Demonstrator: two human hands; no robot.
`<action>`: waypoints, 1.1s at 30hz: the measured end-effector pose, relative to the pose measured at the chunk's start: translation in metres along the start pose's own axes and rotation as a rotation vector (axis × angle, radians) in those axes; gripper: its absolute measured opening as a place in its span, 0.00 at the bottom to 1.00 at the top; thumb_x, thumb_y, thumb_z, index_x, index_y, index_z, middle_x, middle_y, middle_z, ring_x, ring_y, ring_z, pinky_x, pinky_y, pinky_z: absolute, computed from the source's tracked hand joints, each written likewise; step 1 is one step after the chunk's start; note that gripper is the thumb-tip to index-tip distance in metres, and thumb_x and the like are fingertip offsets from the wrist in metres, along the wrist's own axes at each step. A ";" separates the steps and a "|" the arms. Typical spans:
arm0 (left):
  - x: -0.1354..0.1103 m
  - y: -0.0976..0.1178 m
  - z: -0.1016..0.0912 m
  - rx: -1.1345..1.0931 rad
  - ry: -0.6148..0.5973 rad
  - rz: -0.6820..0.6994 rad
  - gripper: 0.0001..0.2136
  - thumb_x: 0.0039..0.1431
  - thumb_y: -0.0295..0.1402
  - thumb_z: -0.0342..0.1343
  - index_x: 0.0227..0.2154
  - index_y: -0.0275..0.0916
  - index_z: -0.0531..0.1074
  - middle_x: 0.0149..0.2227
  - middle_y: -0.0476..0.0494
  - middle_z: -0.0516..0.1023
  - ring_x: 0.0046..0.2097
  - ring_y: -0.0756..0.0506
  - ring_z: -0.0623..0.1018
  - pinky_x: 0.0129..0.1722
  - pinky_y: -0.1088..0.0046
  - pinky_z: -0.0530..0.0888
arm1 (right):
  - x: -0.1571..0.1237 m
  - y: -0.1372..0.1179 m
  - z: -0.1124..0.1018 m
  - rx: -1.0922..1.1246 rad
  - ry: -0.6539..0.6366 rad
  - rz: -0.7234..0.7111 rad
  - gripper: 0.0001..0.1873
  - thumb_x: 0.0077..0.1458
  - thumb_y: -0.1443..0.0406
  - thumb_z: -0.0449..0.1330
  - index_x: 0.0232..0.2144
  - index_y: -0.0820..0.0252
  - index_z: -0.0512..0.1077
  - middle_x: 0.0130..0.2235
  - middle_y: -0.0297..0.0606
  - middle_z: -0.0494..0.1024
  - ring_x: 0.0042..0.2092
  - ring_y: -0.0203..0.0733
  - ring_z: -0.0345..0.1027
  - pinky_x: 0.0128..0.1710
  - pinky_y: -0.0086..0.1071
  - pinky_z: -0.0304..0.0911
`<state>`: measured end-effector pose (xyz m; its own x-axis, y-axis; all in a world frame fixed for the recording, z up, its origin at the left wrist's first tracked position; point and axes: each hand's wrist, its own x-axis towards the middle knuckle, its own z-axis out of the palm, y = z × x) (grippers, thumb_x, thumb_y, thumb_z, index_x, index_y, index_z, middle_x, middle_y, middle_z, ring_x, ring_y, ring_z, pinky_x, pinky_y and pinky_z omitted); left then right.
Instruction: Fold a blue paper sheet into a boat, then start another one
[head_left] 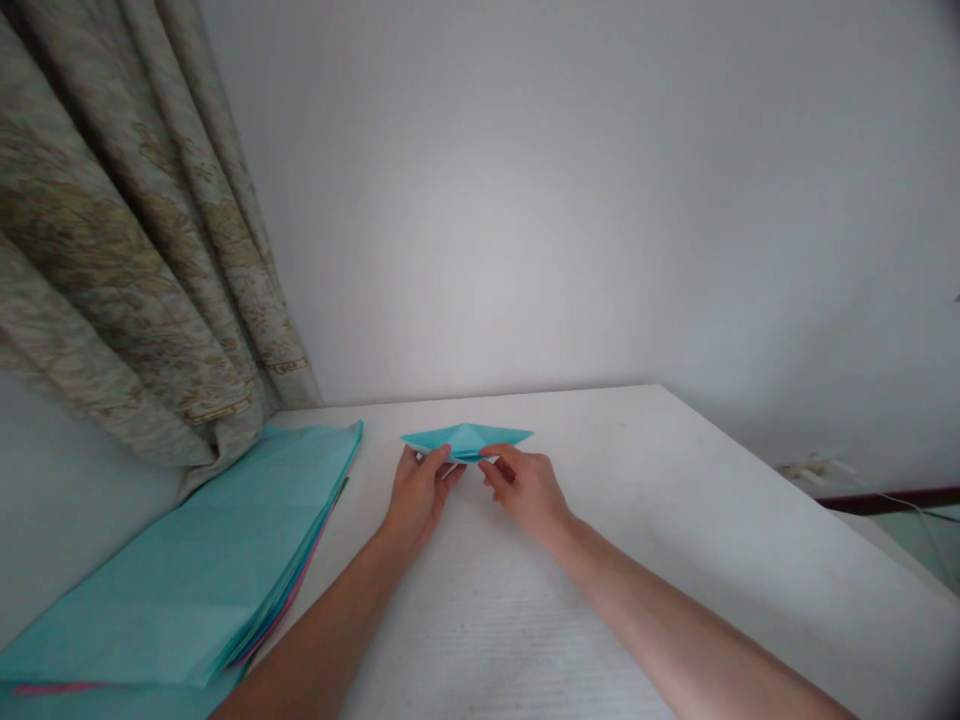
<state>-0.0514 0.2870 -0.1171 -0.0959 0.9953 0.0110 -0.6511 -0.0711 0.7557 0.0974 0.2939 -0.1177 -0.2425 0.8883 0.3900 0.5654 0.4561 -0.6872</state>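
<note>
Turquoise folded paper (468,437), toward the far edge of the white bench (645,480), pinched along its near side by left grip (416,494) and right grip (534,490). Probably light, thin, crisp at creases, easily crushed; best held gently at the layered middle.

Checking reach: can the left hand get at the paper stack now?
Probably yes: nothing visible blocks the left hand from the stack to its left, though that hand holds the folded paper.
</note>
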 end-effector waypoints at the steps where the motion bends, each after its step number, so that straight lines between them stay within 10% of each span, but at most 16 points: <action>1: 0.000 0.000 0.000 -0.012 -0.001 -0.012 0.14 0.45 0.28 0.62 0.33 0.39 0.64 0.34 0.48 0.76 0.36 0.48 0.77 0.42 0.65 0.72 | 0.000 0.001 -0.001 0.004 0.008 -0.001 0.12 0.56 0.61 0.53 0.40 0.57 0.72 0.25 0.34 0.76 0.25 0.37 0.69 0.28 0.27 0.61; 20: 0.011 -0.015 -0.007 0.325 0.048 -0.001 0.21 0.48 0.30 0.60 0.45 0.41 0.59 0.41 0.41 0.69 0.40 0.45 0.75 0.37 0.66 0.74 | 0.010 0.019 -0.012 -0.186 0.051 -0.039 0.11 0.57 0.62 0.51 0.34 0.58 0.73 0.28 0.35 0.77 0.29 0.38 0.69 0.29 0.27 0.59; 33: 0.004 -0.007 -0.013 0.549 -0.054 0.063 0.17 0.45 0.34 0.60 0.39 0.37 0.66 0.40 0.41 0.70 0.37 0.46 0.74 0.31 0.69 0.74 | 0.043 0.098 -0.092 -0.720 0.317 0.444 0.16 0.58 0.66 0.49 0.43 0.62 0.73 0.38 0.47 0.78 0.38 0.47 0.71 0.36 0.34 0.60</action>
<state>-0.0572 0.2908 -0.1309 -0.0737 0.9932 0.0899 -0.1560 -0.1005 0.9826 0.2150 0.3718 -0.1120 0.2841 0.8692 0.4047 0.9377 -0.1639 -0.3062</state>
